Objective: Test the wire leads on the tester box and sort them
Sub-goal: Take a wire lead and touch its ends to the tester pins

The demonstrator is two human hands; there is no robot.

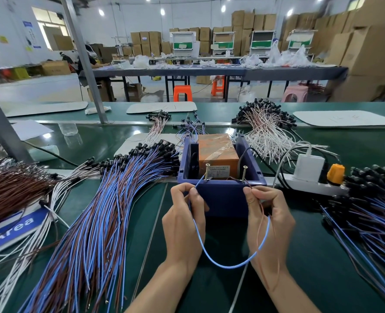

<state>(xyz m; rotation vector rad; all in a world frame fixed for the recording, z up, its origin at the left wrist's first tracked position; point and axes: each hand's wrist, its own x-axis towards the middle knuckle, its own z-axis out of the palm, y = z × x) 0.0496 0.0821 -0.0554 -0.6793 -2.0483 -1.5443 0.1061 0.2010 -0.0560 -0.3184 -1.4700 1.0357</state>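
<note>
Both hands (184, 213) (269, 211) pinched the lead (227, 265); your fingers needed each bare end firm on its screw (207, 171).

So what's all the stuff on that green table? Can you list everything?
tester box: one, dark blue, centre
orange block: one, inside box
screws: two, brassy, box front rim
held lead: one, blue and brown wires, looped between hands
blue-brown leads: big pile, left
blue-brown pile: right
white leads: pile, behind box
power strip: one, white, right
table: green
left hand: pinching blue end
right hand: pinching brown end
</note>
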